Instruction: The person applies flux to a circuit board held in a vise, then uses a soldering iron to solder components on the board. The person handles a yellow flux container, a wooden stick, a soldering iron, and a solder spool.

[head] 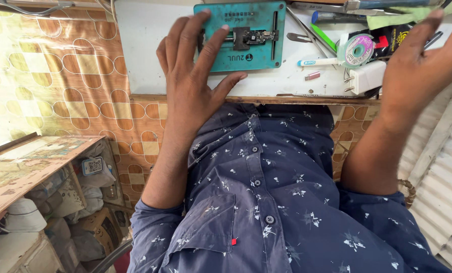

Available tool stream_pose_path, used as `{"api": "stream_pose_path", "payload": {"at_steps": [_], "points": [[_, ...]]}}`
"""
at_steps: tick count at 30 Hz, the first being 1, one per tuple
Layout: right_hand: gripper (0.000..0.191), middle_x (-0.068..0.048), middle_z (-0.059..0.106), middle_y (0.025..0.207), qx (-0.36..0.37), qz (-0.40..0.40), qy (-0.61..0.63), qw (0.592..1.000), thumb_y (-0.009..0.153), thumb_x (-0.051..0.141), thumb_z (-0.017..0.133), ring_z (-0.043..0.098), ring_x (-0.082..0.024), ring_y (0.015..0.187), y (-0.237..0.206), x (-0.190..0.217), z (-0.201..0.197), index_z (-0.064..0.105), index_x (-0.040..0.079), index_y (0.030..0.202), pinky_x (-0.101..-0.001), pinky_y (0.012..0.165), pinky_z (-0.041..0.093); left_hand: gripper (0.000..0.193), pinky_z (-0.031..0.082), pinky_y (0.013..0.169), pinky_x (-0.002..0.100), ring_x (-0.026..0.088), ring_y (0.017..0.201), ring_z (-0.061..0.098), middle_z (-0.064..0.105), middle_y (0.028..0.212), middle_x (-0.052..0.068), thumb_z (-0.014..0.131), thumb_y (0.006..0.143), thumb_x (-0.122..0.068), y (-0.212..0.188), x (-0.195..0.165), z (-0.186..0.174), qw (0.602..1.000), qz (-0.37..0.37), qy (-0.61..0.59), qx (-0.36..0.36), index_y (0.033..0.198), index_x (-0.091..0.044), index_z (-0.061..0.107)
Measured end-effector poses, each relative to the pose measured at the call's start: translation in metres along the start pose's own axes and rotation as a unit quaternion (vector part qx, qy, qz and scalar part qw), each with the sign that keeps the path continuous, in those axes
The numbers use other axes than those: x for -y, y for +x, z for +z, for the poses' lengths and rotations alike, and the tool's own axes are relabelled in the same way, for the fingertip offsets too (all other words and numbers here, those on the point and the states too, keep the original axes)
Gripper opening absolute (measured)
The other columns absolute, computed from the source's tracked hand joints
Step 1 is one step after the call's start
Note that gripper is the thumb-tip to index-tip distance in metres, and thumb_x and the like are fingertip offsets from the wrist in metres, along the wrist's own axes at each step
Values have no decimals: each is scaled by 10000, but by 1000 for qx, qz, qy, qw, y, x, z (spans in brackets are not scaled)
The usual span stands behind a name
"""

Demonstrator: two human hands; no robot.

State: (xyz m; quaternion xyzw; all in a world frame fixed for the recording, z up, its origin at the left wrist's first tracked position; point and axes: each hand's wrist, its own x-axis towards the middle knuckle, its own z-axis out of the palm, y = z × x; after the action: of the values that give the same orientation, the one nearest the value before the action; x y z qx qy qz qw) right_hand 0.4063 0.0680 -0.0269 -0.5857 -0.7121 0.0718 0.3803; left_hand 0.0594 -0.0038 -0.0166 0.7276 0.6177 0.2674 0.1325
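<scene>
Resting left hand point(193, 76) on teal fixture point(256, 50)

A floor covering point(84, 76) patterned in tan, brown and cream rounded tiles lay under bright, even light; a white worktop point(145, 55) with a worn wooden front edge point(236, 99) stood above it; corrugated pale metal sheeting point(446, 177) ran along the right side; at lower left stood a low wooden shelf point(23, 167) with a peeling, faded top; beneath it sat crumpled bags and cardboard boxes point(84, 222); a woven basket rim point(409, 192) showed beside the sheeting.
</scene>
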Motion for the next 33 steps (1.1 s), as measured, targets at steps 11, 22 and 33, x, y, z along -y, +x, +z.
{"api": "stream_pose_path", "payload": {"at_steps": [11, 22, 33], "points": [[399, -144, 669, 1326, 188, -84, 189, 960, 1029, -18, 864, 710, -245, 1073, -6, 94, 40, 611, 4, 1336, -315, 909, 601, 875, 325, 1260, 475, 334, 1520, 323, 298, 1639, 119, 968, 847, -433, -2, 8, 4, 998, -33, -60, 15, 1536, -208, 478], [472, -156, 651, 1416, 187, -39, 228, 955, 1055, -47, 803, 726, -223, 1146, -20, 86, 59, 583, 44, 1462, -313, 985, 615, 843, 423, 1290, 463, 354, 1549, 359, 338, 1641, 126, 977, 834, -316, 1, 14, 10, 993, -22, -115, 2, 1531, -171, 525], [420, -141, 671, 1283, 165, -47, 216, 961, 992, -23, 845, 719, -226, 1058, -21, 93, 63, 635, 7, 1354, -329, 937, 611, 336, 507, 1098, 412, 304, 1305, 566, 610, 1402, 129, 578, 1096, 26, -8, 18, -9, 985, -111, -73, -113, 1418, -62, 608]]}}
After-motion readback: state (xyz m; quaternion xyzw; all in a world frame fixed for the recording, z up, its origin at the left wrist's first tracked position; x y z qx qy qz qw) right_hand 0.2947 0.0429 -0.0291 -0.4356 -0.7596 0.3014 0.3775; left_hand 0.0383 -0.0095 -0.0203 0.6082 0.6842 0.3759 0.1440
